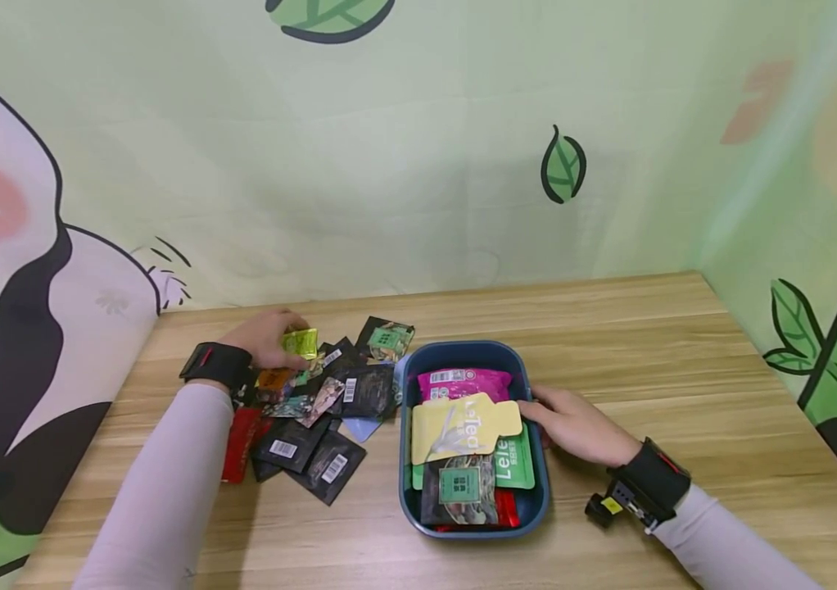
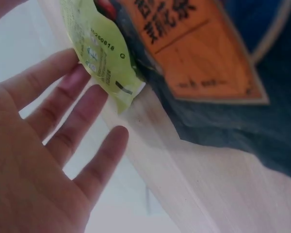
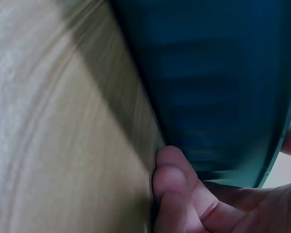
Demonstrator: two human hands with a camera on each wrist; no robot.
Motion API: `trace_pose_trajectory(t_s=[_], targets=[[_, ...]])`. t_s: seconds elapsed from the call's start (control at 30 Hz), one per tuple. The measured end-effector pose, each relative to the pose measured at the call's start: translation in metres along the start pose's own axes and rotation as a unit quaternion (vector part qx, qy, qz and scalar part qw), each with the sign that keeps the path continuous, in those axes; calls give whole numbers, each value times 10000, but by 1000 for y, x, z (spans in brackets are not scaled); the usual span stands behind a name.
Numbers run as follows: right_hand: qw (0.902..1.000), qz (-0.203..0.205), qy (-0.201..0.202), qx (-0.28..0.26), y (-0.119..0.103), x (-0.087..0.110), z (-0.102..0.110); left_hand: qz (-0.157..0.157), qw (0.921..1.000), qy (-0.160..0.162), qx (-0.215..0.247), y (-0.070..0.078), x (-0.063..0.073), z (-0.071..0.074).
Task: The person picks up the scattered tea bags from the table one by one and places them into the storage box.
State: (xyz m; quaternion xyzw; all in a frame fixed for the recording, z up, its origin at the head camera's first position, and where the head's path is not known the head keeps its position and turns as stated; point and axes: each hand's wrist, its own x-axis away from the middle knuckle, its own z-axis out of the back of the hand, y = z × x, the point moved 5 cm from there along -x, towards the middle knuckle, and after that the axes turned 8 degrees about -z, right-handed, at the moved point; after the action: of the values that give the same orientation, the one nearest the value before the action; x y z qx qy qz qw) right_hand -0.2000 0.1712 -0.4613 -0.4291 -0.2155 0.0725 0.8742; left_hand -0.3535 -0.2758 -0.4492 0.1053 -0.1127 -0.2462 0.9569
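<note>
At the pile's back left, my left hand (image 1: 267, 338) has thumb and fingers around a small yellow-green sachet (image 1: 300, 343). From the left wrist, its fingers (image 2: 68, 136) reach out fairly straight, the tips at the edge of the printed sachet (image 2: 99, 53). A dark packet with an orange label (image 2: 203, 53) lies beside it. My right hand (image 1: 573, 422) holds the right side of a blue plastic bin (image 1: 409, 492). Its thumb is at the rim and its fingers (image 3: 169, 179) curl low against the outer wall (image 3: 213, 87), near the tabletop.
Inside the bin are a pink pack (image 1: 466, 382), a cream pouch (image 1: 455, 430), a green pouch (image 1: 514, 460) and a dark packet (image 1: 459, 492). Several black sachets (image 1: 330, 467) and a red packet (image 1: 240, 442) lie left of it on the wooden table (image 1: 610, 328). A printed cloth wall (image 1: 426, 164) stands behind.
</note>
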Motion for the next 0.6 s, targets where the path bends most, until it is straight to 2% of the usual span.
trace_pose_trajectory(t_s=[0.3, 0.6], targets=[[9999, 55, 35, 98, -1, 0, 1, -55, 9998, 126, 110, 7, -3, 0], [9999, 75, 47, 80, -1, 1, 1, -124, 9991, 315, -238, 20, -4, -3]])
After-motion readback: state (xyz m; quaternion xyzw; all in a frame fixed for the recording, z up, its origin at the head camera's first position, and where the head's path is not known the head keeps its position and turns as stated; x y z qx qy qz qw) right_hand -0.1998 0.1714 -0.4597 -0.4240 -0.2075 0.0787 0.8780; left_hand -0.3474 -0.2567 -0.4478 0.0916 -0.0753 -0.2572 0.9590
